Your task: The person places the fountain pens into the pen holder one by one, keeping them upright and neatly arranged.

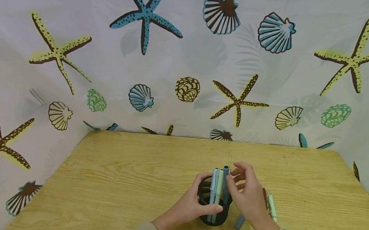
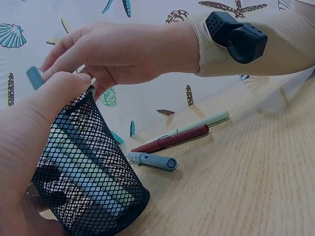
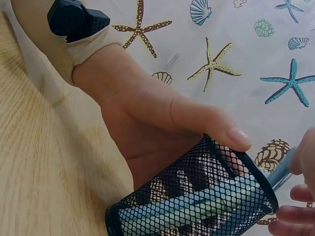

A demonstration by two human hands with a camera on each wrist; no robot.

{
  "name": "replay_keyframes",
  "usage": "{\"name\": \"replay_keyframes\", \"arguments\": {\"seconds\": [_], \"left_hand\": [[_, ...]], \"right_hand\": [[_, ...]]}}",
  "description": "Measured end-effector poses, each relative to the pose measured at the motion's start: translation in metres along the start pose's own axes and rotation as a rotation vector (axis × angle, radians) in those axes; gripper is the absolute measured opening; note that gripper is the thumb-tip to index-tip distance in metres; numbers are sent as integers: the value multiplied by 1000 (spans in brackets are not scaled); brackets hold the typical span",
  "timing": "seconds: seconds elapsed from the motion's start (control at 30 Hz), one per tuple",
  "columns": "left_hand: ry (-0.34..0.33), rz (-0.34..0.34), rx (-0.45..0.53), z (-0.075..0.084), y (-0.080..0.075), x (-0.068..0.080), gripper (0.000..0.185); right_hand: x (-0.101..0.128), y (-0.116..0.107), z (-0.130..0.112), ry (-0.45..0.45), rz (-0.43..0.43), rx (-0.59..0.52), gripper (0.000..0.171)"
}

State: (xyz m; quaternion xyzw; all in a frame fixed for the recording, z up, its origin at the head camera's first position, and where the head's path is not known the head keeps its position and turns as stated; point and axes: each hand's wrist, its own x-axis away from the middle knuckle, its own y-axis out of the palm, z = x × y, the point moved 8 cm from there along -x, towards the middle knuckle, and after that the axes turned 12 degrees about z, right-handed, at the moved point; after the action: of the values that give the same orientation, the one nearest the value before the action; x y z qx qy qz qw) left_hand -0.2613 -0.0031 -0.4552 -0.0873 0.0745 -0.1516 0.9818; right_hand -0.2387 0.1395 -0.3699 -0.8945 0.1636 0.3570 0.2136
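Observation:
My left hand [image 1: 195, 202] grips a black mesh pen cup [image 2: 93, 162] by its side, thumb across the front. Inside the cup stand a light blue pen [image 1: 212, 192], a pale green pen [image 1: 219, 185] and a darker blue pen [image 1: 225, 175]. My right hand [image 1: 249, 195] is at the cup's rim, its fingers loosely bent and apart beside the top of the darker blue pen. The thumb tip seems to touch that pen; in the right wrist view the fingers partly cover its end.
On the wooden table [image 1: 119, 184], to the right of the cup, lie a blue-grey pen [image 2: 155, 161], a dark red pen [image 2: 172, 139] and a pale green pen [image 2: 211, 119]. A curtain [image 1: 162, 73] printed with starfish and shells hangs behind the table and along its sides.

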Motion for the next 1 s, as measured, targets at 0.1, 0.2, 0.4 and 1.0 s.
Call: {"name": "replay_keyframes", "arguments": {"seconds": [0.1, 0.2, 0.4, 1.0], "left_hand": [[-5, -4, 10, 0, 1, 0, 76], [-2, 1, 0, 1, 0, 0, 77], [4, 11, -15, 3, -1, 1, 78], [4, 14, -16, -1, 0, -1, 78]], "right_hand": [[1, -1, 2, 12, -5, 13, 39], [1, -3, 5, 17, -6, 18, 37], [2, -5, 10, 32, -9, 47, 36], [4, -17, 25, 81, -15, 79, 31]]}}
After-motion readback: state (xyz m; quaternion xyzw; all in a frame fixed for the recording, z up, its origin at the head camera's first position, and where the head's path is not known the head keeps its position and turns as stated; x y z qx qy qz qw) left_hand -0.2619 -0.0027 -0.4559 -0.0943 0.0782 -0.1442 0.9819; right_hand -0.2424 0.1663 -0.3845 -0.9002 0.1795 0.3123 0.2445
